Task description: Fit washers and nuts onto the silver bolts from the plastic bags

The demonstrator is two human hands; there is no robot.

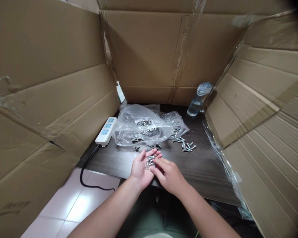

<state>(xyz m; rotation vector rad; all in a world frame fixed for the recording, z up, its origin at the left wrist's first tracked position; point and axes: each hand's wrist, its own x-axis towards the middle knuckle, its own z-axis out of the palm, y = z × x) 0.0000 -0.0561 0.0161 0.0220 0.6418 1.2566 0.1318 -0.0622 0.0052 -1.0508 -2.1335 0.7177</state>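
Palm up at the table's front edge, my left hand cradles several silver bolts with its fingers partly curled. My right hand comes in from the right, its thumb and forefinger drawn together at a bolt in that palm. The fingertips partly hide this bolt. Beyond the hands lies an open clear plastic bag with nuts inside. Dark screws lie at the bag's front edge. More silver bolts are scattered to the right, near a second clear bag.
Cardboard walls enclose the dark wooden table at the back and both sides. A white power strip with a black cable lies at the left edge. A water bottle stands at the back right.
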